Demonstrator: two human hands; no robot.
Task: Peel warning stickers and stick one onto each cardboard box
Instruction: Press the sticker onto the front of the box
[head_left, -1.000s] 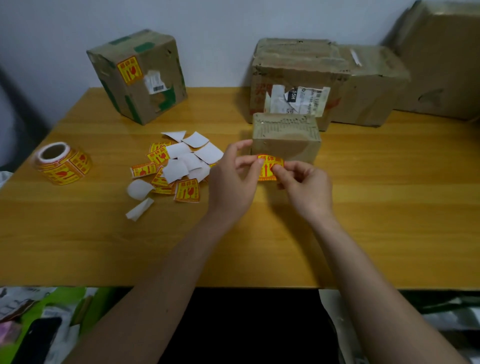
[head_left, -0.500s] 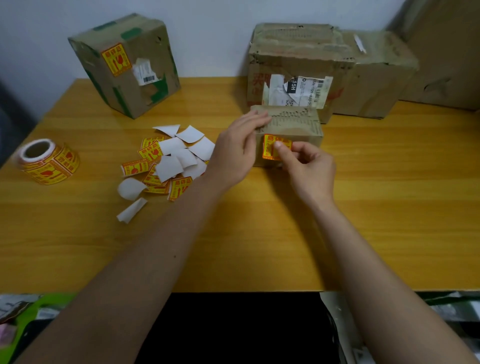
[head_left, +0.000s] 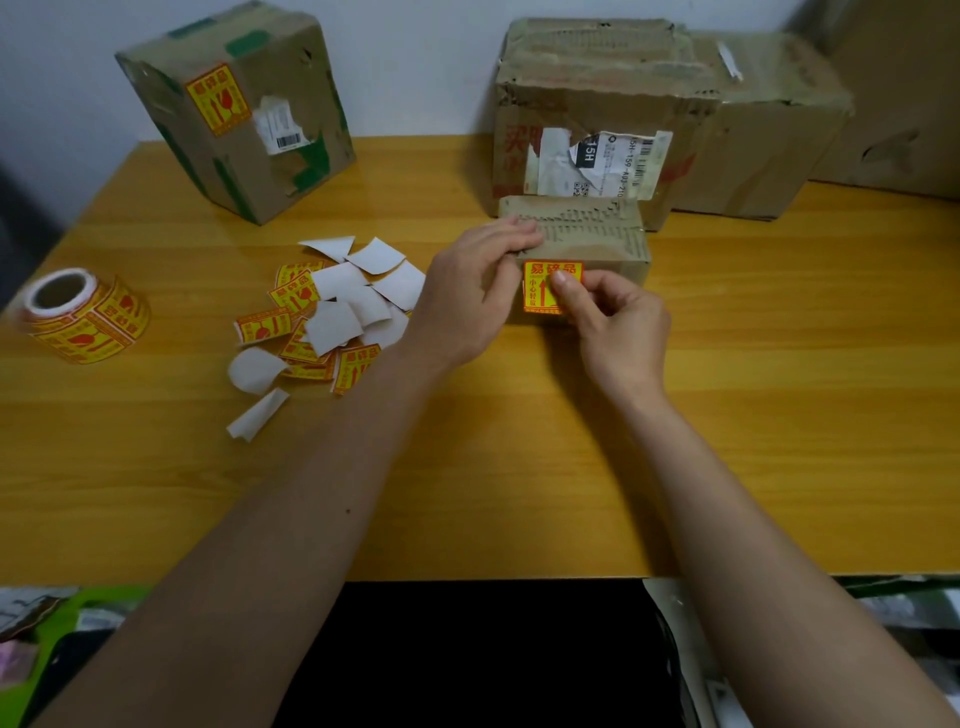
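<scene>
A small cardboard box (head_left: 608, 234) stands in the middle of the wooden table (head_left: 779, 389). A yellow and red warning sticker (head_left: 540, 283) lies flat on its front face. My right hand (head_left: 618, 327) presses a finger on the sticker's right half. My left hand (head_left: 472, 296) rests its fingers on the box's top left edge and steadies it. A tilted box (head_left: 244, 114) at the back left carries a warning sticker (head_left: 218, 98). Two bigger boxes (head_left: 592, 88) (head_left: 769, 135) stand behind the small one.
A sticker roll (head_left: 83, 317) lies at the table's left edge. A heap of loose stickers and white backing papers (head_left: 332, 312) sits left of my left hand. Another large box (head_left: 904, 93) fills the back right corner. The table's front edge runs below my forearms.
The sticker went from held between both hands in front of the box onto the box's front face. My left hand moved up to the box top; my right finger now presses the sticker.
</scene>
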